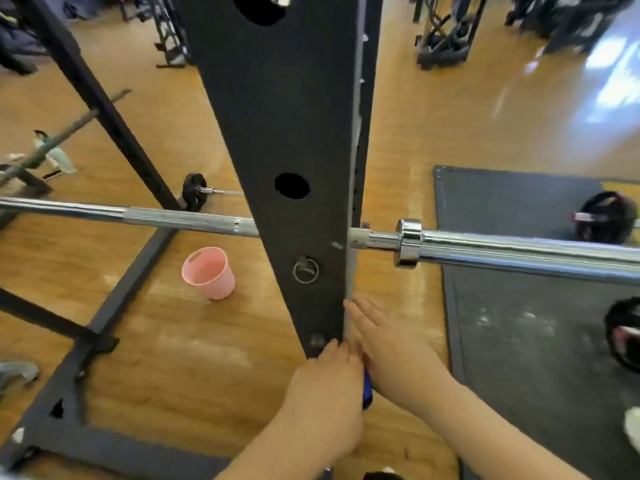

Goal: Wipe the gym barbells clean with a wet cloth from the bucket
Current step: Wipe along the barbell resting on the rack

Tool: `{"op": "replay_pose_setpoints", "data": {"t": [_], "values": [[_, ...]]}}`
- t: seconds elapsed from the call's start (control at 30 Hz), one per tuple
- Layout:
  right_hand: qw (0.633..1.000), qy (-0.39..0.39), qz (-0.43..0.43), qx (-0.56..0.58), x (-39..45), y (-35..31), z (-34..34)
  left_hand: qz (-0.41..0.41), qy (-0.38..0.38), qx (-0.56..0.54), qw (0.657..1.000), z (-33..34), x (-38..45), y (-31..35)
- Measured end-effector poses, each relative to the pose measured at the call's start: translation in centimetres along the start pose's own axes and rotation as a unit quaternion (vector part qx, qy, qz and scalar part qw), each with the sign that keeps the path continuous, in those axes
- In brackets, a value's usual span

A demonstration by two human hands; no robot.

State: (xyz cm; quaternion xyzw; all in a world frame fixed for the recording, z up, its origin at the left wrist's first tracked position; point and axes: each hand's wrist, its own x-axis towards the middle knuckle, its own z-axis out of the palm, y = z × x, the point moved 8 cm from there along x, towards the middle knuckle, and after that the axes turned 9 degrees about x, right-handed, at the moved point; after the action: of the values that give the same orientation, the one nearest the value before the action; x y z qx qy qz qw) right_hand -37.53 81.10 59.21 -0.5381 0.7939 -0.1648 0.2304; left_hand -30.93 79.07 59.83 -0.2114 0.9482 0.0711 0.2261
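below the racked barbell (519,252), both hands meet at the rack upright (287,133).
left hand (329,386) and right hand (391,348) lie fairly straight-fingered with a blue cloth (367,389) pressed between them, probably being squeezed or folded before wiping; whether either grips it i cannot tell. the pink bucket (209,273) stands apart on the floor.

The chrome barbell (519,251) lies level across the black rack upright. A pink bucket (209,273) stands on the wooden floor. A bit of blue cloth (367,389) shows between the hands.
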Motion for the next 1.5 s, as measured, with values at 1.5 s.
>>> {"op": "replay_pose_setpoints", "data": {"t": [1.5], "values": [[0.781, 0.551, -0.221, 0.192, -18.9, 24.6, -20.7, 0.342, 0.488, 0.139, 0.791, -16.0, 11.9, 31.1]]}}
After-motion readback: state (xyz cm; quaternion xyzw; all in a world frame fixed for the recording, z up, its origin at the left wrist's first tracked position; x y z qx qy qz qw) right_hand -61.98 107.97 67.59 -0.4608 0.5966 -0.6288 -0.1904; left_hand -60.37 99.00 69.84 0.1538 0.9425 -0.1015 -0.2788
